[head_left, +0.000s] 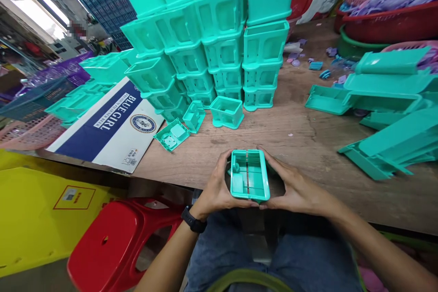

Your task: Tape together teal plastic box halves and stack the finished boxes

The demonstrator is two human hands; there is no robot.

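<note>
One teal case, held in left hand and right hand grip, near table edge; stacks well apart

two hands, one held box, one watch, one red stool, one printed carton; stacked boxes, partly hidden, too many to count.

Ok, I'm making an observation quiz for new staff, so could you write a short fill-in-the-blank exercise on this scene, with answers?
1. The left hand and the ____ hand hold the turquoise box.
2. The black watch is on the ____ wrist.
3. The carton's large lettering reads "____ GIRL".
4. The stool's colour is ____.

Missing words: right; left; BLUE; red.
</note>
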